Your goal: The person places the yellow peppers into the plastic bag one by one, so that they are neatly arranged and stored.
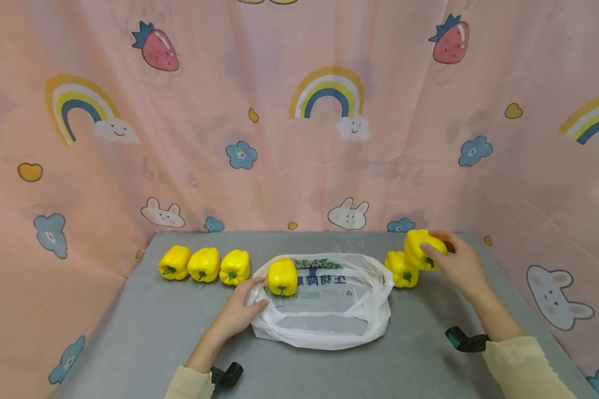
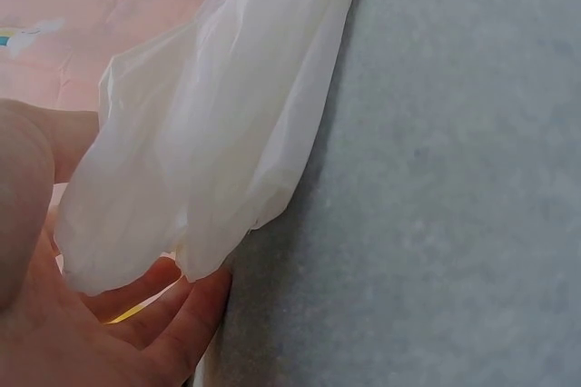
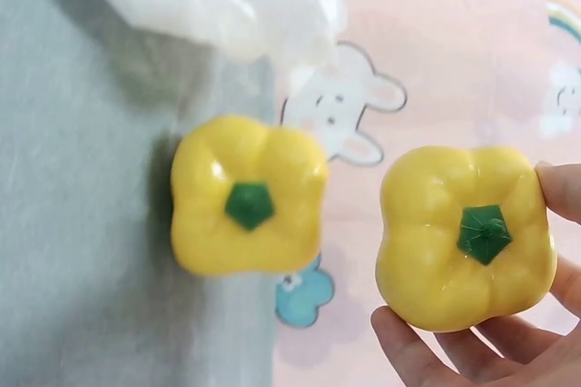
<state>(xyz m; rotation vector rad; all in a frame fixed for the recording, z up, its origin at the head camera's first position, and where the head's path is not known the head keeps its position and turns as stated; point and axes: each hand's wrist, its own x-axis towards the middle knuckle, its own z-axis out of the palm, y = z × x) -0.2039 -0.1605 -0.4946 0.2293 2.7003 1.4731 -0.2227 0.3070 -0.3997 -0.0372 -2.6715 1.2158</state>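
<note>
A white plastic bag (image 1: 324, 338) lies on the table with its mouth spread wide. My left hand (image 1: 239, 307) holds the bag's left side, thumb and fingers around the thin plastic; the left wrist view shows the fingers (image 2: 186, 328) at the lower edge of the bag (image 2: 209, 133). Inside the opening, near that hand, sits a yellow bell pepper (image 1: 282, 276). On the right, my right hand (image 1: 461, 263) grips another yellow bell pepper (image 1: 421, 250) between thumb and fingers, raised off the table. Beside it a second pepper (image 3: 247, 196) stands on the table, green stem facing the camera.
Three more yellow bell peppers form a row left of the bag: one at the far left (image 1: 174, 262), one in the middle (image 1: 203, 265), one closest to the bag (image 1: 235, 267). A pink patterned curtain (image 1: 279, 183) rises behind the grey table (image 1: 145, 343).
</note>
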